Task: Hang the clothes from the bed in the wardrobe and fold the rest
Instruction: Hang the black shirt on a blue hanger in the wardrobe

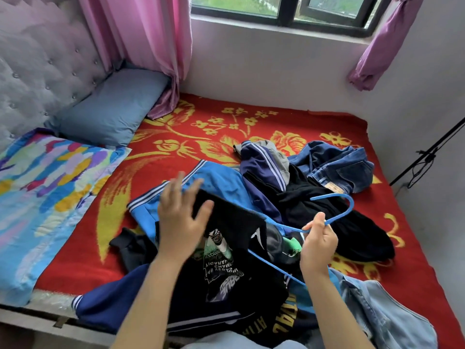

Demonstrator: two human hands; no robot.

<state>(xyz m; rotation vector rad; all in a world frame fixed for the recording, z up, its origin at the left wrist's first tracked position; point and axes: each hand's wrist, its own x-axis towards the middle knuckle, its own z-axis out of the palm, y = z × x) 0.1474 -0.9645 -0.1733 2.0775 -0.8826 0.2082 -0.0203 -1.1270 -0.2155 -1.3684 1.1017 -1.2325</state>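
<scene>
A heap of clothes lies on the red flowered bedspread (201,137). In it are a bright blue striped jacket (216,180), a navy striped garment (261,162), dark jeans (337,162), black clothes (314,205) and pale denim (382,316) at the front right. My right hand (318,241) pinches the neck of a blue hanger (348,205), whose hook curves up to the right. A black printed T-shirt (226,263) hangs partly on the hanger. My left hand (181,217) has its fingers spread and rests on the shirt's black upper edge.
A blue pillow (113,109) and a multicoloured pillow (45,187) lie at the head of the bed on the left. Pink curtains (151,39) and a window (284,8) stand behind. A black stand with cables (427,157) leans at the right wall.
</scene>
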